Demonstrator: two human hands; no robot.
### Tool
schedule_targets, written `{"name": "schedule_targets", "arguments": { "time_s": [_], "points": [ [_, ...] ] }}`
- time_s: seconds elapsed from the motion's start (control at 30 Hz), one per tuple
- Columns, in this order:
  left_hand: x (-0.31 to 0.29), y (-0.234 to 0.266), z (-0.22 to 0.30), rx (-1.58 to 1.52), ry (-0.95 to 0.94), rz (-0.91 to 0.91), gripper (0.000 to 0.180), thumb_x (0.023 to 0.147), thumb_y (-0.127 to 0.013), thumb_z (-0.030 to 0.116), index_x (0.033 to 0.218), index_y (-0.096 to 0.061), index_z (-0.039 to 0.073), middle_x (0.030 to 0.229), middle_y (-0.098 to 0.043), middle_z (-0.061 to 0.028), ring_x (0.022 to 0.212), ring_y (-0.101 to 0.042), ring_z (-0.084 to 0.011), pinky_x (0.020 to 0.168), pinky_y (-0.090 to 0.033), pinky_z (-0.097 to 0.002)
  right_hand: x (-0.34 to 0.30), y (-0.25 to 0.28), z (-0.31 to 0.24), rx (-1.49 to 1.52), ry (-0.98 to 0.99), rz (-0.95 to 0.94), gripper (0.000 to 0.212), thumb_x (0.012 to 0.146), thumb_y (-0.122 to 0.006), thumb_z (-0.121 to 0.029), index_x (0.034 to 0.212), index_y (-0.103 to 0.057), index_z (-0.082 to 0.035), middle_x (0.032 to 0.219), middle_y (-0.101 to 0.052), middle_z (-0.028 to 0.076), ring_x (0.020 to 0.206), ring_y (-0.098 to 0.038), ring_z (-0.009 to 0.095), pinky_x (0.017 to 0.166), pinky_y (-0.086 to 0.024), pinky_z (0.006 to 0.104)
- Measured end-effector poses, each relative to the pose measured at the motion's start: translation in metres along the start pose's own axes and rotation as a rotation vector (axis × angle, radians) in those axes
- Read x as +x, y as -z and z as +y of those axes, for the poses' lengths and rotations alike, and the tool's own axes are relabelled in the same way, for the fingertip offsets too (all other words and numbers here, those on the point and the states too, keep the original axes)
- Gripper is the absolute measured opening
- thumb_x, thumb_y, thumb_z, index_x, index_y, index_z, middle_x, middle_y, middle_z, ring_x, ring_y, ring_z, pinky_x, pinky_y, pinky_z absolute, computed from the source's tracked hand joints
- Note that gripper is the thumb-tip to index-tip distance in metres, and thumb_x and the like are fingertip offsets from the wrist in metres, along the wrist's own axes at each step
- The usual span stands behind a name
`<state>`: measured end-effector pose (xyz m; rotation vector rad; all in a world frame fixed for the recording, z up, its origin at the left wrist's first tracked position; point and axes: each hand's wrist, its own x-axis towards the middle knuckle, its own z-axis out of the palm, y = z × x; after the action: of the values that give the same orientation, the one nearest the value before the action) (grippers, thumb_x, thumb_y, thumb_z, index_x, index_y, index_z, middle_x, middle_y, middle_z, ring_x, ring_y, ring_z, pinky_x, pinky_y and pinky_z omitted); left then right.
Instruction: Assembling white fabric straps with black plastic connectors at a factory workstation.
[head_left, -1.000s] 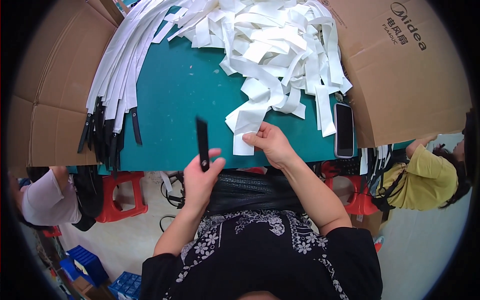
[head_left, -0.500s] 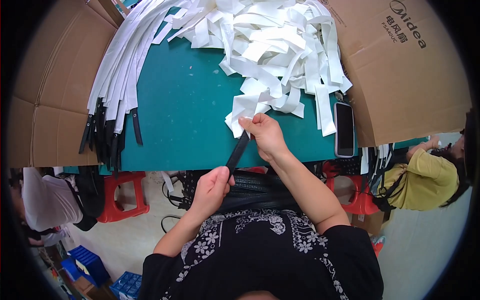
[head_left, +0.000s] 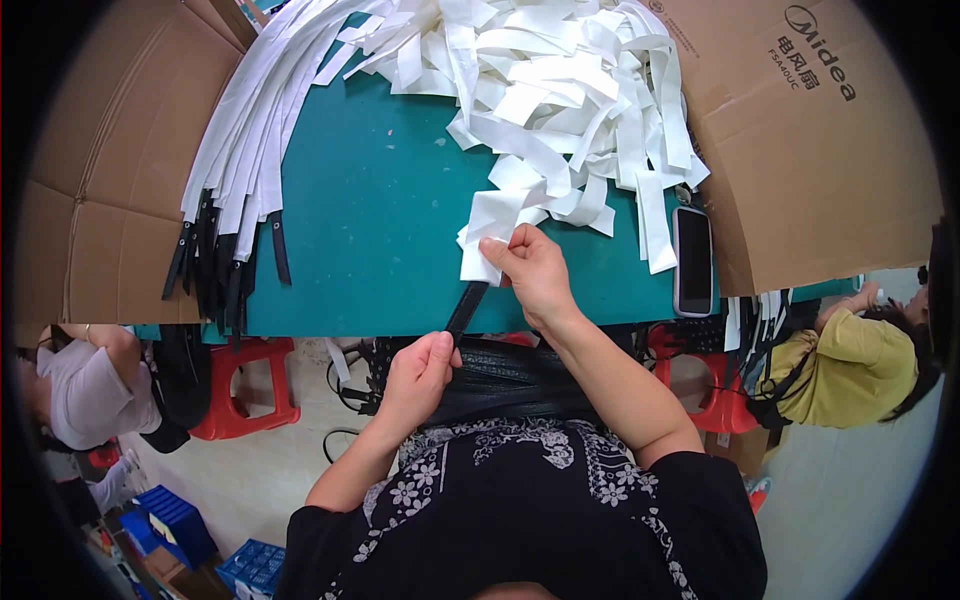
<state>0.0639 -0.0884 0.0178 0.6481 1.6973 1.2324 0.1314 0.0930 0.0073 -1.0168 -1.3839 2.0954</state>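
A black strap, perhaps a belt (head_left: pixel 467 307), slants up from my left hand (head_left: pixel 420 377), which is closed round its lower part near the table edge. Its upper end disappears at the mouth of a flat white sleeve-like strip (head_left: pixel 484 262). Thumb and fingers of my right hand (head_left: pixel 540 278) pinch that strip close to its lower end. Whether the strap lies inside the strip or behind it, I cannot tell. Just beyond my right hand spreads a heap of loose white strips (head_left: pixel 540 100).
The green table (head_left: pixel 370 220) has black straps in white covers (head_left: pixel 235 190) at its left. A phone (head_left: pixel 692 262) lies by the right cardboard (head_left: pixel 810 170); more cardboard (head_left: pixel 130 190) stands left. Black straps (head_left: pixel 510 380) cross my lap. People sit on both sides, near red stools (head_left: pixel 250 390).
The white strip's lower end now reaches further down over the black strap, and less of the strap shows. Both hands keep their grips. The view has shifted slightly.
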Motion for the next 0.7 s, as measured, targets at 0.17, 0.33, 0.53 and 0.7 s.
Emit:
{"name": "schedule_targets", "arguments": {
  "time_s": [0.17, 0.33, 0.53, 0.7],
  "points": [
    [0.005, -0.001, -0.003, -0.23, 0.083, -0.077, 0.025, 0.094, -0.039, 0.026, 0.083, -0.048, 0.005, 0.051, -0.036, 0.0055, 0.043, -0.032, -0.0028, 0.04, -0.025, -0.0177, -0.014, -0.008, -0.004, 0.088, -0.023, -0.227, 0.036, 0.076, -0.067, -0.009, 0.106, -0.048, -0.002, 0.086, -0.059, 0.001, 0.074, -0.055, 0.008, 0.061, -0.043, 0.0213],
    [0.01, 0.006, 0.017, -0.139, 0.159, -0.141, 0.027, 0.082, -0.061, 0.015, 0.099, -0.044, 0.005, 0.053, -0.037, 0.0053, 0.039, -0.033, -0.0031, 0.035, -0.024, -0.0192, -0.017, -0.003, 0.009, 0.009, -0.066, -0.428, 0.032, 0.075, -0.067, -0.009, 0.103, -0.053, -0.002, 0.088, -0.059, 0.003, 0.073, -0.055, 0.01, 0.06, -0.044, 0.0225],
    [0.013, 0.034, 0.025, -0.055, 0.389, -0.51, 0.049, 0.073, -0.071, 0.022, 0.104, -0.042, -0.001, 0.052, -0.043, 0.0025, 0.034, -0.037, -0.0062, 0.032, -0.024, -0.0209, -0.038, -0.006, -0.006, -0.107, -0.199, -0.582, 0.038, 0.073, -0.069, -0.011, 0.104, -0.05, 0.0, 0.077, -0.059, 0.004, 0.061, -0.051, 0.009, 0.051, -0.041, 0.0211],
    [0.011, 0.032, 0.023, -0.149, 0.455, -0.523, 0.056, 0.074, -0.069, 0.014, 0.115, -0.033, 0.0, 0.048, -0.042, 0.0015, 0.034, -0.044, -0.0085, 0.03, -0.031, -0.0196, -0.06, -0.016, 0.014, -0.03, -0.085, -0.449, 0.055, 0.071, -0.07, -0.006, 0.116, -0.04, 0.0, 0.085, -0.058, 0.004, 0.07, -0.055, 0.009, 0.054, -0.043, 0.0202]
  ]
}}
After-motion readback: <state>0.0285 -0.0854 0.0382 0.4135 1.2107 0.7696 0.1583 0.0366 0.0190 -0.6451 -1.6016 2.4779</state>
